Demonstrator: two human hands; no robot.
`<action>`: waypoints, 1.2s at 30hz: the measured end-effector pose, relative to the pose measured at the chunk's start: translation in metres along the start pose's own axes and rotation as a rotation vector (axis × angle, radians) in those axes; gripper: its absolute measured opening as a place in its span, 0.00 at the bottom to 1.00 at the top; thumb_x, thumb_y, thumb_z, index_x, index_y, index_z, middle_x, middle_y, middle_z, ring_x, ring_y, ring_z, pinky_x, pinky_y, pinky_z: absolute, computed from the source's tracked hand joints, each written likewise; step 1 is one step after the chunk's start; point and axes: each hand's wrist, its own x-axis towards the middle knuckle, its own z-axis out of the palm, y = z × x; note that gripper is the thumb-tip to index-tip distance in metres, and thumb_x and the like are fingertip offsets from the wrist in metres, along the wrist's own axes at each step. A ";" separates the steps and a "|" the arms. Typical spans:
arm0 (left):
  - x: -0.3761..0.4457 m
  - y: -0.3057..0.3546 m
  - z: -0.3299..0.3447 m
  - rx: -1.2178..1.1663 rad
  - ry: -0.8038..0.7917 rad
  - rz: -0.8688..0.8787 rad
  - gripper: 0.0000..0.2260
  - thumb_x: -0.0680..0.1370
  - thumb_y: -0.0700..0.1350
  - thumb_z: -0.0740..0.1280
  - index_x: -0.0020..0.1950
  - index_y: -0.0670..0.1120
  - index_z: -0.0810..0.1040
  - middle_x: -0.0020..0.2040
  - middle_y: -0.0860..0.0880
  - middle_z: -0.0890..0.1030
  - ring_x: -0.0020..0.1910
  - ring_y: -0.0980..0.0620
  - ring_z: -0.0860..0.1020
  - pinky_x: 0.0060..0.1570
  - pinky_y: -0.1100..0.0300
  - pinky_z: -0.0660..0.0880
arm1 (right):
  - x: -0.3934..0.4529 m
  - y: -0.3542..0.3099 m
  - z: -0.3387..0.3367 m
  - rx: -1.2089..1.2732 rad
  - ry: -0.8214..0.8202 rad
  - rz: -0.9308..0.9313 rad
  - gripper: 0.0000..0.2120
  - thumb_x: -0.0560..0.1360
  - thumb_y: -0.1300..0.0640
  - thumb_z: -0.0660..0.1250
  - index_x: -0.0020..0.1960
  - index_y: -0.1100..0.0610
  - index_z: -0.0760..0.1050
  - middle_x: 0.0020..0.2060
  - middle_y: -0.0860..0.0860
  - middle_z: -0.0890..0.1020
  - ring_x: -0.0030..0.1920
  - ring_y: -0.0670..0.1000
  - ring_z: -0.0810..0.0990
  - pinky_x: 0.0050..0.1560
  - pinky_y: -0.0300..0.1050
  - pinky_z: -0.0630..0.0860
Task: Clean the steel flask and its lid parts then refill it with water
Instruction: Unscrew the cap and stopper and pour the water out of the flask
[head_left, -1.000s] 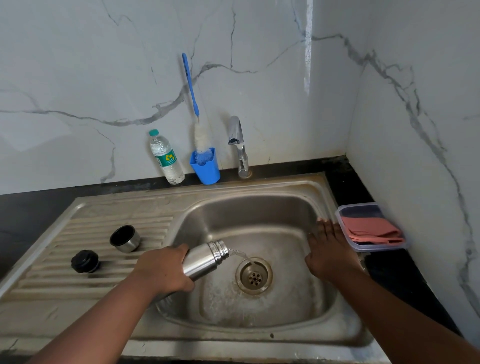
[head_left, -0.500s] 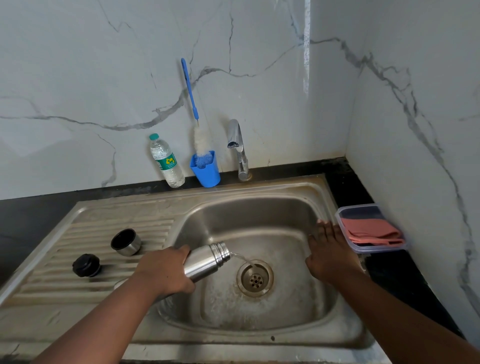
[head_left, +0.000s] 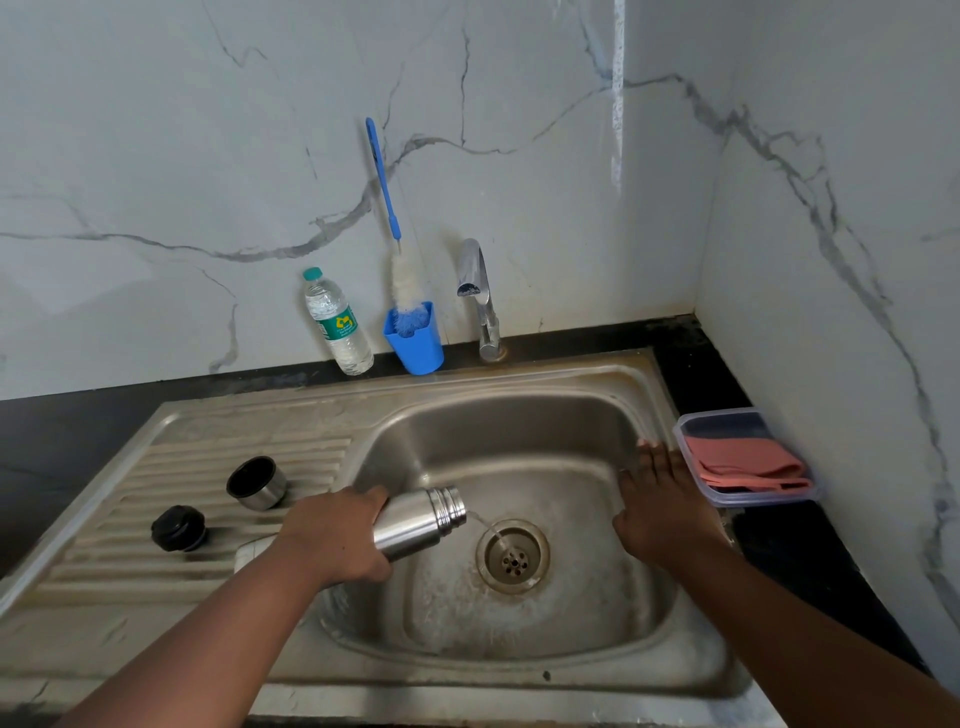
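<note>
Two hands seen | L hand grips flask, tipped over drain | stream thinner vs 1 s ago, nearly emptied | R hand flat on sink rim | scrub next, prob.

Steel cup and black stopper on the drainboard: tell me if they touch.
Apart. The head view shows bare ribbed drainboard between the steel cup and the black stopper.

On the drainboard at 9 o'clock of the basin stand cup and stopper; water bottle, brush holder and tap at 12; container at 3.
</note>
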 end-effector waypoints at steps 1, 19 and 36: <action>0.000 0.001 -0.001 0.003 -0.004 0.001 0.30 0.62 0.62 0.69 0.61 0.56 0.69 0.51 0.54 0.77 0.47 0.51 0.78 0.38 0.59 0.68 | 0.000 0.000 0.000 0.003 0.002 -0.001 0.29 0.62 0.49 0.53 0.47 0.66 0.83 0.55 0.72 0.78 0.56 0.72 0.78 0.64 0.58 0.58; 0.011 0.019 -0.015 0.136 -0.056 0.040 0.29 0.67 0.56 0.71 0.66 0.56 0.66 0.59 0.50 0.74 0.56 0.48 0.74 0.43 0.56 0.67 | -0.001 0.000 -0.002 0.023 -0.010 0.007 0.29 0.61 0.49 0.53 0.46 0.66 0.83 0.55 0.72 0.78 0.55 0.72 0.78 0.64 0.58 0.58; 0.020 0.039 -0.013 0.420 0.084 0.048 0.25 0.75 0.43 0.68 0.70 0.53 0.64 0.65 0.44 0.69 0.64 0.40 0.68 0.62 0.46 0.63 | -0.001 0.000 -0.001 0.029 -0.010 0.005 0.29 0.61 0.49 0.53 0.47 0.66 0.83 0.55 0.72 0.78 0.55 0.72 0.78 0.63 0.60 0.58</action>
